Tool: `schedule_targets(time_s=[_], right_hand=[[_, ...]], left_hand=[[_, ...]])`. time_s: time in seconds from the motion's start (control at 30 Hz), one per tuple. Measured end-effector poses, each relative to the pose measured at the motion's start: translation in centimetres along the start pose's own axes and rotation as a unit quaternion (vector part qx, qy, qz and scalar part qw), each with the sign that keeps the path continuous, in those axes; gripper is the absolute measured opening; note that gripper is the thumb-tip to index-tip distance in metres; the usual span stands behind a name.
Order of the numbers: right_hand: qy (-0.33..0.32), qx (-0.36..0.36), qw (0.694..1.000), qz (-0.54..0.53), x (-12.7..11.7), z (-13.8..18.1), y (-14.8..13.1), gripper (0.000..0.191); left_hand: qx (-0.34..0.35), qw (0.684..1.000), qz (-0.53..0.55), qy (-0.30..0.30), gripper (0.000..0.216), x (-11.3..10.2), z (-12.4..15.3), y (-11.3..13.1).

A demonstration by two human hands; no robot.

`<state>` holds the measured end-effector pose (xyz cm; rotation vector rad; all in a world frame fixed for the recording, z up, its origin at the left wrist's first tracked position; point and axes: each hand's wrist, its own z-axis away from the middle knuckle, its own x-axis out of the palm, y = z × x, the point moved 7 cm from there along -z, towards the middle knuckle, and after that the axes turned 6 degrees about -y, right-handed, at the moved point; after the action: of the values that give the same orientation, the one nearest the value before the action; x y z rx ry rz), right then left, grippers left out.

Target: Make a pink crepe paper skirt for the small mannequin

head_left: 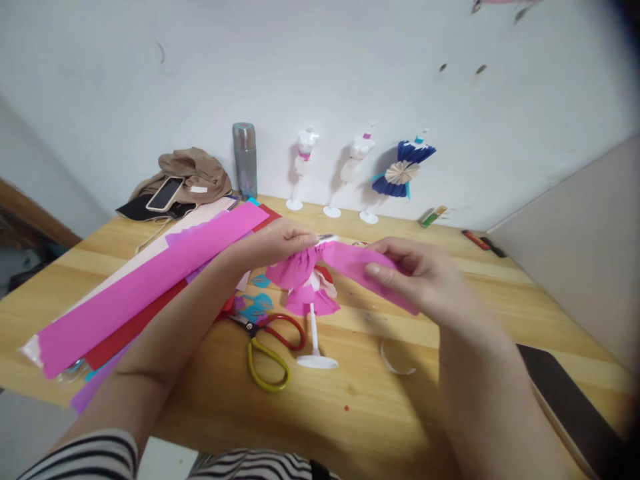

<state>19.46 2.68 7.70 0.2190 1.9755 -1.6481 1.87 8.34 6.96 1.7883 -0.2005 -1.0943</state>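
My left hand [287,239] is closed at the top of a small white mannequin [315,327], pinching gathered pink crepe paper against it. A flat strip of the same pink crepe paper [350,261] runs from there to the right. Its free end is held by my right hand [407,267], between thumb and fingers. Below the gathers, the mannequin wears a pink ruffle with pale and red pieces; its upper body is mostly hidden. Scissors [252,329] with one red and one yellow handle lie left of its round base, next to blue paper scraps [257,305].
Crepe paper sheets [150,287] are piled at the left. Behind stand a grey thermos [245,163] and three more mannequins, one in a navy paper dress [411,152]. A phone [166,194] rests by a brown cloth [197,170]. A dark flat object [565,400] lies right.
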Motion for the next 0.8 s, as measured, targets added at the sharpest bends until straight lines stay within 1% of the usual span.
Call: schedule_targets(time_s=[0.1, 0.17, 0.23, 0.3, 0.37, 0.43, 0.5, 0.53, 0.6, 0.67, 0.7, 0.77, 0.8], right_hand=[[0.049, 0.003, 0.999, -0.02, -1.2, -0.1, 1.1, 0.032], [0.098, 0.002, 0.995, -0.037, -2.1, -0.5, 2.4, 0.039], [0.138, 0.006, 0.987, -0.082, -2.6, -1.0, 3.9, 0.046], [0.152, 0.026, 0.98, -0.123, -2.7, -1.6, 5.3, 0.049], [0.149, 0.039, 0.979, -0.134, -2.6, -2.1, 5.8, 0.051], [0.13, 0.049, 0.982, -0.125, -1.9, -2.3, 5.6, 0.056], [0.08, 0.055, 0.989, -0.109, -0.3, -2.2, 4.7, 0.058], [0.04, 0.052, 0.993, -0.1, 1.0, -2.1, 4.0, 0.056], [-0.066, 0.032, 0.994, -0.077, 4.4, -1.7, 2.4, 0.044], [-0.158, -0.005, 0.986, -0.055, 7.7, -1.2, 0.9, 0.03], [-0.173, -0.009, 0.984, -0.048, 8.6, -1.1, 0.6, 0.024], [-0.149, -0.01, 0.986, -0.077, 9.0, -1.4, 0.5, 0.016], [-0.126, -0.003, 0.987, -0.102, 8.7, -1.7, 0.8, 0.018]], left_hand=[[-0.006, 0.999, 0.001, 0.051, 0.035, -1.2, 0.3, -0.1], [-0.007, 0.997, -0.008, 0.077, 0.035, -2.1, 0.5, 0.0], [0.003, 0.995, -0.017, 0.094, 0.036, -2.9, 0.8, 0.5], [0.013, 0.994, -0.023, 0.103, 0.035, -3.6, 1.1, 0.9], [0.019, 0.993, -0.037, 0.11, 0.035, -4.1, 1.4, 1.1], [0.026, 0.99, -0.068, 0.12, 0.036, -4.6, 1.7, 1.2], [0.035, 0.984, -0.112, 0.135, 0.036, -5.1, 1.9, 1.2], [0.042, 0.978, -0.142, 0.145, 0.036, -5.3, 2.1, 1.3], [0.059, 0.956, -0.228, 0.175, 0.035, -5.6, 2.4, 1.5], [0.085, 0.914, -0.34, 0.205, 0.034, -5.6, 2.7, 2.1], [0.099, 0.888, -0.394, 0.216, 0.033, -5.4, 2.8, 2.4], [0.13, 0.842, -0.472, 0.228, 0.033, -5.0, 3.1, 3.0], [0.145, 0.827, -0.491, 0.233, 0.034, -4.9, 3.2, 3.2]])
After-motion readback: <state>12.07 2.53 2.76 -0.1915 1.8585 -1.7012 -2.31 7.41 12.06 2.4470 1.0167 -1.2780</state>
